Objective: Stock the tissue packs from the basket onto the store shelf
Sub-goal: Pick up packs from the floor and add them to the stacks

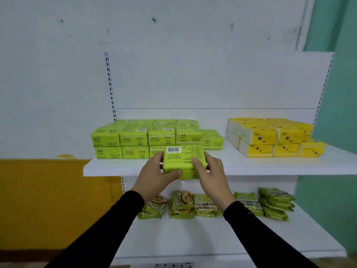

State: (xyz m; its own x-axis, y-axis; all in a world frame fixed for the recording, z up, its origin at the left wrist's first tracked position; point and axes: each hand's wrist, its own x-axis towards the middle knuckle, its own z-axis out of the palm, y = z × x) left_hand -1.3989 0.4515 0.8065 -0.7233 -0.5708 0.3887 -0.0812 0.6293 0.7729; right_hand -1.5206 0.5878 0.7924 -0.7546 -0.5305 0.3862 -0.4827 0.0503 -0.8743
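1. Near the middle of the frame, a green tissue pack is held between both hands, its barcode face turned up, just above the front edge of the upper shelf.
2. The left hand has a grasping grip on the pack's left end, with the thumb curled along its lower front edge and the fingers behind its left side.
3. The right hand grips the pack's right end, a finger lying over the top face near the right corner and the rest wrapped round the side.
4. Both arms wear black sleeves that reach in from the bottom of the frame.
5. Just behind the held pack, in the centre-left of the frame, stands a stack of green packs, two layers high and several rows deep, resting on the upper shelf.
6. To the right of centre, well apart from the green stack, a pile of yellow packs sits on the same shelf, also two layers high.
7. Below, in the lower middle of the frame, the lower shelf carries a row of green snack bags, partly hidden by the wrists; those at the right end are stacked.
8. Behind the shelves rises a white back panel; an orange wall band fills the lower left, and a teal wall the right edge.
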